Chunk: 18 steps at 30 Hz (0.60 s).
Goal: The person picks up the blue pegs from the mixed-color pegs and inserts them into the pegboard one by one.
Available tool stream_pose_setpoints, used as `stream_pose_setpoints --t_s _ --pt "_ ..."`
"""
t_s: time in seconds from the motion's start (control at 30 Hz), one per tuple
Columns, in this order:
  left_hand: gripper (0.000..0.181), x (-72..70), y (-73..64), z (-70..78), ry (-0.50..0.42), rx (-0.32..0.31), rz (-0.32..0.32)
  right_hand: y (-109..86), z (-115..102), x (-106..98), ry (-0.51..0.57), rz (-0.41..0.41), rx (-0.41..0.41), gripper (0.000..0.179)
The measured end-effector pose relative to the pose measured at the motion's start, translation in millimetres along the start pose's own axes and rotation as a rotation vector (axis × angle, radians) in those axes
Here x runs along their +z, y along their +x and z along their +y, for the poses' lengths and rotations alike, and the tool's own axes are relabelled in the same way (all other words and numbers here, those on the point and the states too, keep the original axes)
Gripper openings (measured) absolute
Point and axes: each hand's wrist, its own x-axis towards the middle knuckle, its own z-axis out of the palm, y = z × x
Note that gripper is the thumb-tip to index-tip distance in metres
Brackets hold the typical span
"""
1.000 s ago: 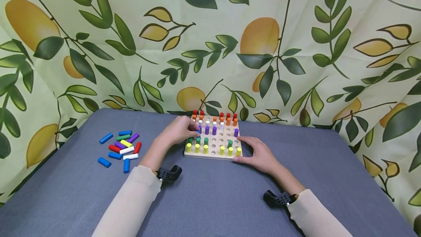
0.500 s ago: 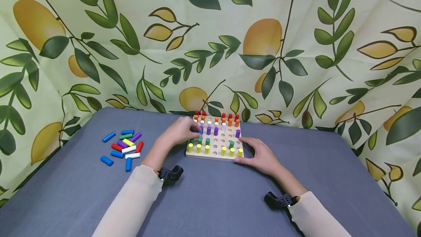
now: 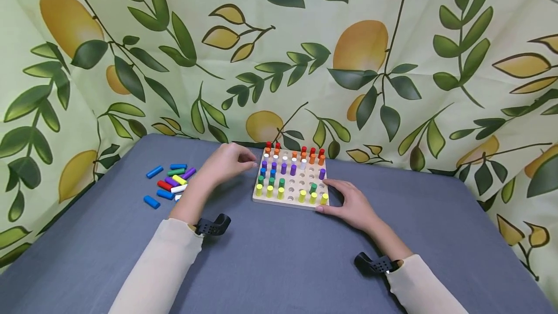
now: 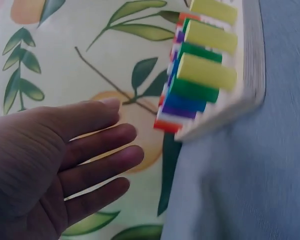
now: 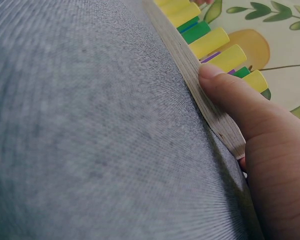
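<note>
A pale wooden pegboard [image 3: 285, 203] lies on the table, with red, orange, white, purple, blue, green and yellow pegs standing in rows. Two blue pegs [image 3: 272, 174] stand at its left side; several holes in the middle and right columns are bare. Just left of the board, my left hand [image 3: 226, 163] hovers with nothing in it; its fingers extend loosely in the left wrist view. My right hand [image 3: 350, 205] grips the near right corner, thumb on the front edge and a finger along the right side. The right wrist view shows that thumb [image 5: 230, 90] beside the yellow pegs [image 5: 225, 59].
Loose pegs lie scattered on the grey tabletop at left, among them a blue peg [image 3: 151, 202], a red peg [image 3: 164, 186] and a green peg [image 3: 176, 172]. My left forearm partly covers this pile. A fruit-patterned cloth [image 3: 279, 62] hangs behind the table.
My left hand has let go of a blue peg, which now stands in the board, and has moved off to the left. The right hand keeps its grip on the corner.
</note>
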Motion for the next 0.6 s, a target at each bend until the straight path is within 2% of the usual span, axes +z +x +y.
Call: stream_pose_setpoints --t_s 0.1,0.23,0.4,0.6 --pt "0.023 -8.9 -12.6 -3.6 0.028 -0.027 0.034 -1.2 0.3 0.0 0.000 0.001 0.002 0.081" --pt "0.023 -18.1 -30.5 -19.1 0.066 -0.046 0.104 -3.2 1.7 -0.2 0.000 0.002 0.021 0.082" --pt "0.027 -34.7 -56.5 -51.4 0.129 -0.057 0.162 -2.3 2.4 0.6 -0.008 0.000 0.023 0.082" --pt "0.029 -51.1 -84.9 -85.2 0.203 -0.160 0.229 -1.1 1.1 0.1 -0.004 0.004 0.002 0.081"
